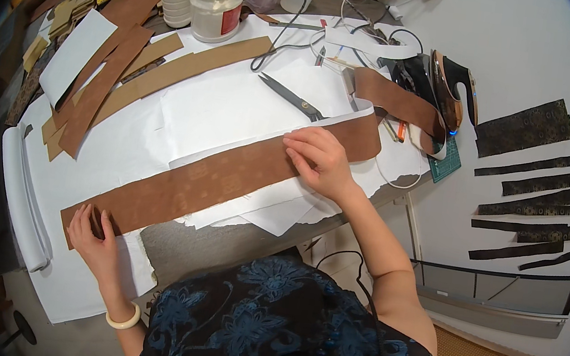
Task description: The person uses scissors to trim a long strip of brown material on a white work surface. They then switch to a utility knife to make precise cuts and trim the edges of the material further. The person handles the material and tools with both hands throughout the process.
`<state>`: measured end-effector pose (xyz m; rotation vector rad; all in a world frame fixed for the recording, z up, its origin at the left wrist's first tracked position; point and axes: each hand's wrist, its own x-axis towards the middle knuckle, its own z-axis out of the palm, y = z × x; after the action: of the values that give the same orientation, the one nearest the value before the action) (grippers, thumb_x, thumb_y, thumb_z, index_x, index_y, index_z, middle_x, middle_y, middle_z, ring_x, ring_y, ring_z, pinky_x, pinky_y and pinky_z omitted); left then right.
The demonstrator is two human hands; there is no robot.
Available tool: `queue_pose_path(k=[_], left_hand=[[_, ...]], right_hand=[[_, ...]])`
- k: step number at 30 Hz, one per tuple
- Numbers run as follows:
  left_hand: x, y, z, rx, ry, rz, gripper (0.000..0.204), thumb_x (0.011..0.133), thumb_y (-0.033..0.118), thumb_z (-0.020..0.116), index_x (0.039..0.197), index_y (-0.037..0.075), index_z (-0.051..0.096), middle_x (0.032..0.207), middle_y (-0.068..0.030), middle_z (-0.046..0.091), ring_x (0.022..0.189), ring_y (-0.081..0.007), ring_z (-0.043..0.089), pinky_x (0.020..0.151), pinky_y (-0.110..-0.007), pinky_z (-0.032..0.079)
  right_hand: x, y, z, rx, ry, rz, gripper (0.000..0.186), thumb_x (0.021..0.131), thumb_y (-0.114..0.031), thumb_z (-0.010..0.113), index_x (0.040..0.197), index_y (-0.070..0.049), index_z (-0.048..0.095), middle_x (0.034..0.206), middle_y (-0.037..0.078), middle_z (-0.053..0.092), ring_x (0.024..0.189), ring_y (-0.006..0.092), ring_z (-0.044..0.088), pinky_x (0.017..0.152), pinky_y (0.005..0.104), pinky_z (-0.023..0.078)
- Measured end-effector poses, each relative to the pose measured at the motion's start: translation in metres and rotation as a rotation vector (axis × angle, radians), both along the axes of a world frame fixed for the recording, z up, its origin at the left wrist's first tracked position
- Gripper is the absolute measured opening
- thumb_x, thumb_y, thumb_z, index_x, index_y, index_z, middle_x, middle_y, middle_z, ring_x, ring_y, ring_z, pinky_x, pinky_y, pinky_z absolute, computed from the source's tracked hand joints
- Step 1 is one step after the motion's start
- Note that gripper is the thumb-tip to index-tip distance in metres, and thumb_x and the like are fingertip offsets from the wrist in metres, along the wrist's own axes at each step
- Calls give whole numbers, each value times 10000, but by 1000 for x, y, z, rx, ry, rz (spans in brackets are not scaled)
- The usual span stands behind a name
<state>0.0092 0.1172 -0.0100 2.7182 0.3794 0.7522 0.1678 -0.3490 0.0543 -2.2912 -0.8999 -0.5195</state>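
A long brown leather strip (pixel 183 183) lies slantwise across the white-covered table. Its right end curls up and back on itself, showing a white underside. At the strip's left end my left hand (pixel 94 236) rests with its fingers spread on the surface. Further right, my right hand (pixel 320 159) has bent, gathered fingertips at the strip's upper edge, the thumb close below them; whatever lies under those fingertips is hidden. Black-handled scissors (pixel 292 98) lie just beyond the right hand, blades pointing away to the left.
Brown and tan strips (pixel 170 69) pile up at the far left beside a white sheet (pixel 79 54). White tubs (pixel 215 7) stand behind. An iron (pixel 449 91), cords and a green cutting mat (pixel 447 160) sit at the right. A white roll (pixel 24 201) lies at the left edge.
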Motion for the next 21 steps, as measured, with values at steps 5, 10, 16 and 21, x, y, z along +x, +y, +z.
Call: queue_pose_path(k=[5,10,16,21], left_hand=[[5,-4,-2,52,-8,-32,289,992,170,732,1217,-10,709,1295,-170,695,1277,-369,592,1106,-501,441],[10,-10,-1,33,-25,-66,292,986,172,738,1218,-3,710,1301,-160,696,1286,-370,590,1115,-499,429],[14,-27,2,31,-18,-87,288,982,160,745,1219,0,713,1303,-164,698,1283,-371,595,1111,-486,445],[15,-29,4,42,-8,-92,276,981,141,741,1218,1,716,1304,-165,695,1278,-368,595,1102,-477,457]], right_hand=[[-3,-2,3,-37,-55,-14,168,857,-50,789,1024,-45,792,1088,70,769,1049,273,717,924,409,566],[6,-9,23,-45,-111,-26,182,856,-50,791,1038,-49,788,1097,57,763,1047,258,713,920,395,556],[11,-15,32,-47,-142,-46,176,860,-48,791,1036,-47,783,1093,51,761,1039,246,712,908,382,548],[8,-14,28,-43,-129,-45,170,864,-48,790,1033,-46,781,1084,50,761,1028,242,713,905,385,549]])
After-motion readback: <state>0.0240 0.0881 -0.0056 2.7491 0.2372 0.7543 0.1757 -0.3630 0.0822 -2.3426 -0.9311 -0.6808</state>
